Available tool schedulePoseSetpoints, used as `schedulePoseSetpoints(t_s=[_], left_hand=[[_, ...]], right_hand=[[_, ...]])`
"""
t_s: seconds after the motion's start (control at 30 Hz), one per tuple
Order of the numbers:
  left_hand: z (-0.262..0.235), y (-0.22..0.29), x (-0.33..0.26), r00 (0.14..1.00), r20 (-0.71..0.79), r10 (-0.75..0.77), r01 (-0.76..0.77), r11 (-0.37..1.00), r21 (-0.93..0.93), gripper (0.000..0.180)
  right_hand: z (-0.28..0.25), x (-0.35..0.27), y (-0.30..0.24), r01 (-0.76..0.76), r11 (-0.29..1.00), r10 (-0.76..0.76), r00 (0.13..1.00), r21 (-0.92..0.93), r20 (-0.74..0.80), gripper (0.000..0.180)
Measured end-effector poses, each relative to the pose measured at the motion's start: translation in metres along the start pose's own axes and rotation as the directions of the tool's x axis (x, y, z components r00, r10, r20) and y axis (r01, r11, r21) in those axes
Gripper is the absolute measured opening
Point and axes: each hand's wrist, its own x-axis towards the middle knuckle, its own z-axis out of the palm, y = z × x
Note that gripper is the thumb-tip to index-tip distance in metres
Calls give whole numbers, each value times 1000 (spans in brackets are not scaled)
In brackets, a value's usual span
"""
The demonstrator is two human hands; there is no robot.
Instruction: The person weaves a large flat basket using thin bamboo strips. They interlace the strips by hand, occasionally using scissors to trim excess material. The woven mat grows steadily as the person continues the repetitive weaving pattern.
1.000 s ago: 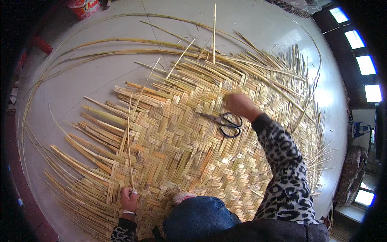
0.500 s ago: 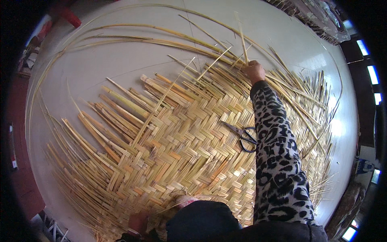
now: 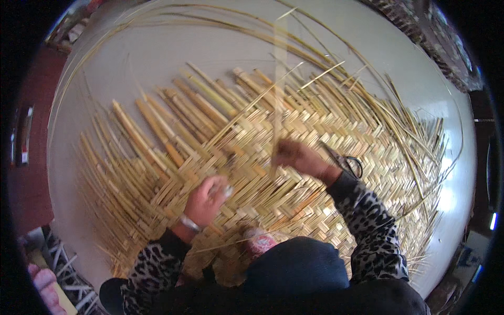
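Note:
In my right hand (image 3: 300, 157) a long pale split-reed strip (image 3: 280, 84) is pinched and stands upright, blurred by motion. Under both hands lies a herringbone-woven reed mat (image 3: 294, 202). My left hand (image 3: 206, 200), with a bracelet on the wrist, hovers over the mat's left part. Its fingers are loosely bent and apart; a whitish patch shows at the fingertips, too blurred to make out. Black-handled scissors (image 3: 350, 164) lie on the mat beside my right wrist, partly hidden by it.
Unwoven reed ends (image 3: 210, 105) fan out from the mat's far and left edges. Long thin reeds (image 3: 252, 22) curve across the pale floor (image 3: 152, 55) beyond. Dark furniture (image 3: 420, 37) stands at the far right. My covered knee (image 3: 294, 268) is at the near edge.
My right hand has come back from the mat's far edge to its middle, bringing the pale strip. My left hand has risen from the near edge into plain view. The view has shifted.

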Motion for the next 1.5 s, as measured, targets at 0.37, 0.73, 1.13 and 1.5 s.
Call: schedulePoseSetpoints(t_s=[0.37,0.73,1.13,1.5], left_hand=[[-29,-16,-25,962,34,-270,229,738,-635,11],[-53,-22,-37,971,-9,-238,166,703,-692,10],[-53,-43,-36,976,-60,-212,144,821,-552,11],[-46,-51,-20,919,-296,-261,101,881,-463,15]], right_hand=[[163,6,-22,-289,892,113,887,347,448,26],[176,14,-49,-338,805,136,905,487,402,29],[188,26,-33,-283,918,149,895,278,420,20],[175,15,-9,-412,910,305,745,50,593,23]])
